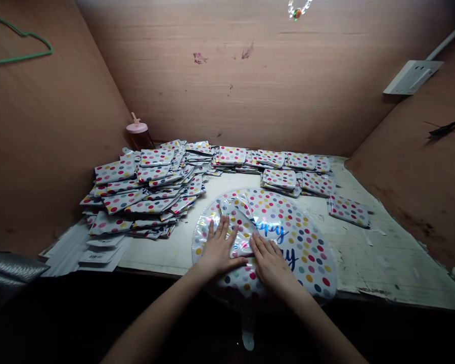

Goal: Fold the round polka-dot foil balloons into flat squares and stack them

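Observation:
A flat, round foil balloon [303, 232] with colored dots and blue lettering lies at the table's front edge, its tail hanging over. Its left part is folded inward over the lettering. My left hand [218, 250] rests on the folded part with fingers spread. Beside it, my right hand [271, 260] lies flat near the fold's edge, fingers stretched out. Both palms press on the foil, and neither hand grips anything. What lies beneath the palms is hidden.
A large heap of folded dotted balloons [151, 189] fills the left side. Smaller folded stacks [280, 179] line the back and right. White packets [102, 253] lie at front left. A lidded cup [138, 134] stands behind the heap. Wooden panels [220, 71] enclose the table.

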Tool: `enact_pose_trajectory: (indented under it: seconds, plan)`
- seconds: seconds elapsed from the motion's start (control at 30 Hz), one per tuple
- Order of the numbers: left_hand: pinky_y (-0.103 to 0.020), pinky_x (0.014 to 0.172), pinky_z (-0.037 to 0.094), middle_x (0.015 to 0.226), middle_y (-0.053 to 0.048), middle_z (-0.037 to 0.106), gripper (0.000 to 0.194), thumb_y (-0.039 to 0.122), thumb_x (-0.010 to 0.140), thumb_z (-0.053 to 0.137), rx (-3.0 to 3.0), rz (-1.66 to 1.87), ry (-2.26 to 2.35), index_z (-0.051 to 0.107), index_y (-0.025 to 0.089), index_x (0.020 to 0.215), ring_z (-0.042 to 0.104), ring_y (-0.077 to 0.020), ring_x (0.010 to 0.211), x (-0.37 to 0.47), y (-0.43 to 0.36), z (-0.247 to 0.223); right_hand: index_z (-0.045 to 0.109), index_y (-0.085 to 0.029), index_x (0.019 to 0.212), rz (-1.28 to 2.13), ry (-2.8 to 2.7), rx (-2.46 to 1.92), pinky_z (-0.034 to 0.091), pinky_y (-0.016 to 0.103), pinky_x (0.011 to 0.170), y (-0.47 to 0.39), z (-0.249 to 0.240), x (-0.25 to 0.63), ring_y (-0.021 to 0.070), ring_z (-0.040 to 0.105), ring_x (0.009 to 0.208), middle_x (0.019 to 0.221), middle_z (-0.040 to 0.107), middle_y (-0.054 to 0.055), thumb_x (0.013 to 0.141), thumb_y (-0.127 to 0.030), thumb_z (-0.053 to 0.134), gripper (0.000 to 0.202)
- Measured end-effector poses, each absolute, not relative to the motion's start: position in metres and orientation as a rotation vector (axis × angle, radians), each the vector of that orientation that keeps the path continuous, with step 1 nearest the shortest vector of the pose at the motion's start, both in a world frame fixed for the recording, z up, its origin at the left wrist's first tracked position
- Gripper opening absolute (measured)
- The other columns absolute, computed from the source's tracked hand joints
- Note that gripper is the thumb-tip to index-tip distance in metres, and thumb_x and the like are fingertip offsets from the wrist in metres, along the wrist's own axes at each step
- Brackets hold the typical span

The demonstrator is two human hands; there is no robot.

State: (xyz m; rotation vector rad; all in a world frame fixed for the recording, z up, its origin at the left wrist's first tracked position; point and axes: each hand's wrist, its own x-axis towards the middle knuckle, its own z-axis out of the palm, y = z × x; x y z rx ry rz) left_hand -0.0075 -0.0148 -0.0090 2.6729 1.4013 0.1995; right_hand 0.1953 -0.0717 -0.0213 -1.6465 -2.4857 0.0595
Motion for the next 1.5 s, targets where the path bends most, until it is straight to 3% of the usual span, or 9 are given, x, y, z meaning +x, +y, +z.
enact_pose_trajectory:
  seconds: [0.23,0.37,0.6,0.73,0.87,1.03,1.17,1.33,1.5]
  plan:
    - [-0.060,0.111,0.011,0.156,-0.011,0.014,0.060,0.053,0.095,0.028,2.578,-0.036,1.272,0.027,0.023,0.147,0.014,-0.0330,0.143,-0.010,0.000,0.018,0.056,-0.003,0.127,-0.166,-2.680,-1.396,0.036,0.052,0.108,-0.047,-0.010,0.197,0.0320,0.052,0.122,0.132,0.054,0.022,0.083,-0.002,0.037,0.048]
    - [-0.070,0.104,0.007,0.156,-0.016,0.006,0.091,0.063,0.077,0.058,2.637,-0.088,1.030,0.019,0.024,0.149,0.004,-0.0443,0.141,-0.026,-0.005,0.026,0.059,-0.002,0.120,-0.213,-2.617,-1.013,0.042,0.050,0.105,-0.051,-0.003,0.204,0.0295,0.049,0.125,0.122,0.062,0.021,0.086,0.000,0.035,0.042]
    - [-0.050,0.110,0.031,0.137,-0.010,0.052,0.049,0.014,0.089,0.040,2.698,0.510,0.774,0.045,0.022,0.138,0.048,-0.0223,0.128,-0.054,-0.058,-0.014,0.051,-0.012,0.126,0.448,-2.533,-0.794,0.041,0.046,0.106,-0.103,-0.010,0.228,0.0275,0.034,0.136,0.140,0.048,0.018,0.087,-0.024,0.052,0.042]
    - [-0.048,0.105,0.040,0.120,-0.006,0.066,0.038,0.016,0.090,0.042,2.411,0.729,0.982,0.061,0.024,0.121,0.060,-0.0217,0.112,-0.047,-0.067,-0.012,0.058,-0.019,0.109,0.830,-2.176,-1.070,0.053,0.037,0.082,-0.084,-0.007,0.229,0.0234,0.066,0.098,0.105,0.069,0.012,0.090,-0.029,0.044,0.026]
    - [-0.034,0.075,0.056,0.090,-0.005,0.072,0.026,0.029,0.090,0.048,1.893,0.928,1.481,0.066,0.020,0.106,0.067,-0.0199,0.080,-0.031,-0.055,-0.007,0.055,-0.021,0.096,0.747,-1.856,-1.596,0.050,0.031,0.064,-0.047,0.003,0.203,0.0209,0.066,0.071,0.077,0.068,0.005,0.095,-0.036,0.032,0.028]
    - [-0.037,0.071,0.055,0.083,-0.005,0.067,0.044,0.024,0.088,0.047,1.755,0.926,1.809,0.046,0.015,0.131,0.066,-0.0208,0.072,-0.014,-0.049,-0.012,0.056,-0.018,0.095,0.548,-1.805,-2.056,0.047,0.032,0.064,-0.014,0.011,0.164,0.0238,0.066,0.075,0.081,0.068,0.011,0.097,-0.035,0.031,0.030]
    - [-0.053,0.094,0.045,0.123,-0.016,0.057,0.043,0.012,0.089,0.039,2.114,0.885,1.915,0.048,0.017,0.131,0.055,-0.0320,0.114,-0.001,-0.047,-0.007,0.057,-0.017,0.098,0.510,-1.829,-2.182,0.046,0.036,0.065,-0.004,0.012,0.152,0.0273,0.067,0.077,0.081,0.068,0.015,0.098,-0.035,0.033,0.031]
    - [-0.057,0.111,0.024,0.149,-0.008,0.037,0.047,0.022,0.091,0.041,2.567,0.500,1.561,0.044,0.023,0.138,0.024,-0.0323,0.140,0.014,-0.028,-0.011,0.055,-0.014,0.115,0.363,-1.802,-2.247,0.048,0.046,0.075,-0.014,0.014,0.149,0.0330,0.065,0.090,0.098,0.066,0.022,0.098,-0.029,0.028,0.036]
    - [-0.063,0.110,0.016,0.155,-0.004,0.023,0.058,0.029,0.089,0.044,2.565,0.365,1.514,0.033,0.027,0.145,0.003,-0.0417,0.142,0.012,-0.017,-0.023,0.032,-0.016,0.145,0.044,-2.157,-1.786,0.023,0.053,0.111,-0.022,0.000,0.149,0.0323,0.025,0.139,0.149,0.034,0.017,0.097,-0.033,0.030,0.051]
